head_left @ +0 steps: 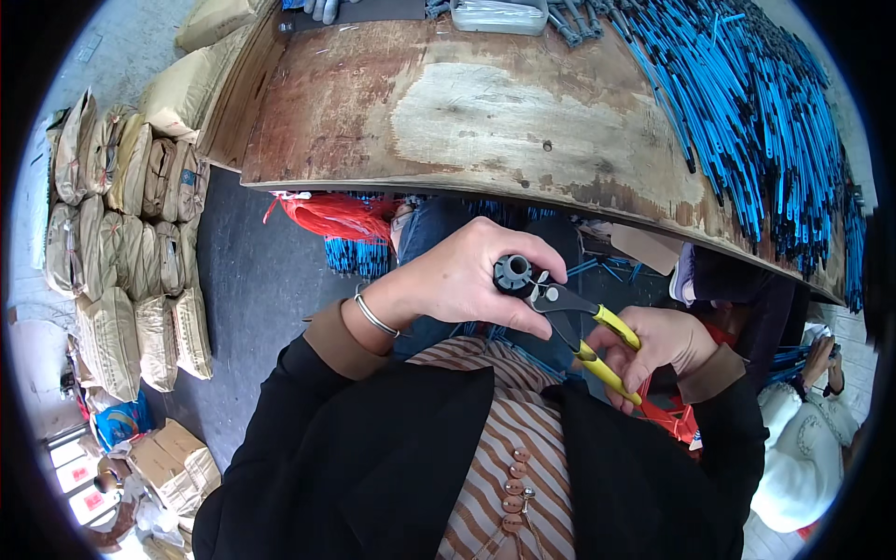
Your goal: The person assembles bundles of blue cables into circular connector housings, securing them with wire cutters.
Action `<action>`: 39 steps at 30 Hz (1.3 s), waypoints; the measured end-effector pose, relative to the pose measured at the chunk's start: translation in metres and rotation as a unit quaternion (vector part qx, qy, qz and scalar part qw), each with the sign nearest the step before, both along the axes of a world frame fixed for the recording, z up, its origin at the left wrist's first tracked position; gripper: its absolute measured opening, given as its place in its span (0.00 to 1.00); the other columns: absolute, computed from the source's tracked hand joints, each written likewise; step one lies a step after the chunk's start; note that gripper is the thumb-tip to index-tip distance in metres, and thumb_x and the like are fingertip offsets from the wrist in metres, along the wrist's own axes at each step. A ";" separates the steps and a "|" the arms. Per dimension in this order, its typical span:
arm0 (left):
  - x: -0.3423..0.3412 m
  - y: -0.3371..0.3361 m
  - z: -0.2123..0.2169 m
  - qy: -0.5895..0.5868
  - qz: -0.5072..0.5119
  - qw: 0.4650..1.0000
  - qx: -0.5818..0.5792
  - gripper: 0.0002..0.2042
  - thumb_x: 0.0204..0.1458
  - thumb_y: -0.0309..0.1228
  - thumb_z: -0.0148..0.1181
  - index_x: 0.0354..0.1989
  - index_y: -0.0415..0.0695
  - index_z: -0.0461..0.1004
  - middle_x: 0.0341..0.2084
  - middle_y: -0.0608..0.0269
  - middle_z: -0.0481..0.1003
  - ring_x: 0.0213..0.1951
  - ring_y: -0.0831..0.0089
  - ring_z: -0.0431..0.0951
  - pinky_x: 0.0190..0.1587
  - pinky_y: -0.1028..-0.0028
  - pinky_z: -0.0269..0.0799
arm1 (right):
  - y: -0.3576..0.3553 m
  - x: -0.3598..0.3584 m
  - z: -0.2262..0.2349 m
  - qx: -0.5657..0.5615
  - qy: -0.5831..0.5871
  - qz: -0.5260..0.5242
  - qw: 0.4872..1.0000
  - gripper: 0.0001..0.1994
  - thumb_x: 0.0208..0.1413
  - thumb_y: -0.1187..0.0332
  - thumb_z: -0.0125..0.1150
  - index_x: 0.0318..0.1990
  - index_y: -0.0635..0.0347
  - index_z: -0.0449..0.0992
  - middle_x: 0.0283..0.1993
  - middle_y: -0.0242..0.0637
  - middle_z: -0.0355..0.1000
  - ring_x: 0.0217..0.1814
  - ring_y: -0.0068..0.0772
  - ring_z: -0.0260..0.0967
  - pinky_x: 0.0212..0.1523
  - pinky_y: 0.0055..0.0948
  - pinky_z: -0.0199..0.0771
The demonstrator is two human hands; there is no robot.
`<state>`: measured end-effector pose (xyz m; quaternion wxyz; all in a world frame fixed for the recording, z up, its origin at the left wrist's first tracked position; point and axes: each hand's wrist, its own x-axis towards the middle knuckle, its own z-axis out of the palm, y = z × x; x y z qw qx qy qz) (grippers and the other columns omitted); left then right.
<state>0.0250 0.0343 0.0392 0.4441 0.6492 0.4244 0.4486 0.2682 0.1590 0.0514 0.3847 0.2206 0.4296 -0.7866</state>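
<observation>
1. A black cylinder (512, 273) is gripped by the left hand (467, 275), between thumb and fingers; its ribbed, hollow end is turned up to the camera.
2. The cylinder is held over the lap, between the table (327, 121) edge and the striped shirt (509, 439).
3. Yellow-handled pliers (617, 328) are gripped by the right hand (665, 343), their handles spread apart.
4. The dark head of the pliers is placed just beside the cylinder, on its right; whether anything is pinched by the jaws cannot be told.
5. A bracelet (376, 317) is worn on the left wrist.
6. Blue strips (719, 103) are heaped on the table's right side; a clear box (499, 29) is set at its far edge.
7. A red bundle (331, 219) is seen below the table's near edge, on the left.
8. Sacks (121, 247) are stacked at the far left.
9. At the far right, a person (798, 457) in white is partly shown.
</observation>
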 end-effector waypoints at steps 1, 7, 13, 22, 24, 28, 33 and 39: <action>0.000 -0.002 0.000 0.004 0.011 1.000 -0.015 0.19 0.30 0.28 0.74 0.33 0.39 0.74 0.26 0.64 0.76 0.27 0.78 0.75 0.32 0.79 0.69 | 0.000 -0.004 -0.003 -0.020 -0.001 0.006 1.000 0.43 0.35 0.73 0.71 0.61 0.65 0.52 0.42 0.48 0.72 0.43 0.37 0.73 0.37 0.29 0.72; 0.001 -0.008 -0.004 0.004 0.107 0.993 -0.056 0.18 0.30 0.29 0.74 0.32 0.39 0.74 0.26 0.64 0.76 0.28 0.78 0.75 0.32 0.79 0.69 | -0.017 -0.002 0.021 0.392 0.181 -0.011 0.902 0.46 0.34 0.78 0.68 0.63 0.64 0.46 0.53 0.50 0.63 0.54 0.40 0.65 0.47 0.30 0.69; 0.009 -0.005 -0.001 0.021 0.134 0.990 -0.025 0.16 0.32 0.29 0.73 0.30 0.40 0.74 0.25 0.65 0.75 0.27 0.79 0.75 0.32 0.80 0.69 | -0.031 -0.002 0.023 0.597 0.252 0.034 0.761 0.43 0.36 0.84 0.56 0.64 0.62 0.45 0.56 0.53 0.55 0.58 0.53 0.55 0.56 0.36 0.59; 0.009 -0.005 0.002 0.025 0.107 0.993 -0.031 0.15 0.34 0.29 0.72 0.30 0.40 0.74 0.24 0.64 0.75 0.27 0.79 0.75 0.31 0.79 0.69 | -0.029 0.000 0.028 0.642 0.257 -0.008 0.722 0.30 0.39 0.82 0.56 0.56 0.64 0.60 0.48 0.52 0.65 0.50 0.52 0.64 0.49 0.37 0.66; 0.009 -0.006 0.001 0.021 0.108 0.993 -0.036 0.15 0.34 0.28 0.72 0.31 0.40 0.74 0.24 0.64 0.75 0.27 0.79 0.75 0.31 0.79 0.69 | -0.027 -0.002 0.018 0.635 0.256 -0.020 0.728 0.28 0.40 0.82 0.56 0.54 0.65 0.62 0.45 0.51 0.67 0.48 0.52 0.66 0.46 0.37 0.67; 0.007 -0.006 -0.004 0.020 0.112 0.993 -0.038 0.14 0.35 0.27 0.71 0.31 0.40 0.74 0.25 0.63 0.75 0.27 0.79 0.75 0.31 0.79 0.69 | -0.034 -0.007 -0.005 0.630 0.262 -0.061 0.728 0.22 0.41 0.81 0.57 0.48 0.66 0.66 0.40 0.49 0.70 0.40 0.52 0.69 0.41 0.37 0.69; 0.006 -0.005 -0.004 0.020 0.123 0.992 -0.037 0.13 0.36 0.27 0.71 0.31 0.40 0.74 0.24 0.63 0.75 0.26 0.79 0.75 0.29 0.80 0.68 | -0.037 -0.007 -0.016 0.623 0.294 -0.094 0.719 0.14 0.45 0.80 0.57 0.42 0.67 0.70 0.32 0.45 0.72 0.32 0.46 0.71 0.33 0.33 0.71; 0.007 -0.003 0.000 0.040 0.112 0.991 -0.065 0.12 0.36 0.27 0.71 0.29 0.40 0.74 0.22 0.64 0.75 0.24 0.80 0.74 0.27 0.80 0.67 | -0.019 -0.004 0.027 0.423 0.121 -0.138 0.887 0.07 0.48 0.79 0.55 0.36 0.68 0.72 0.25 0.37 0.71 0.24 0.27 0.71 0.26 0.23 0.71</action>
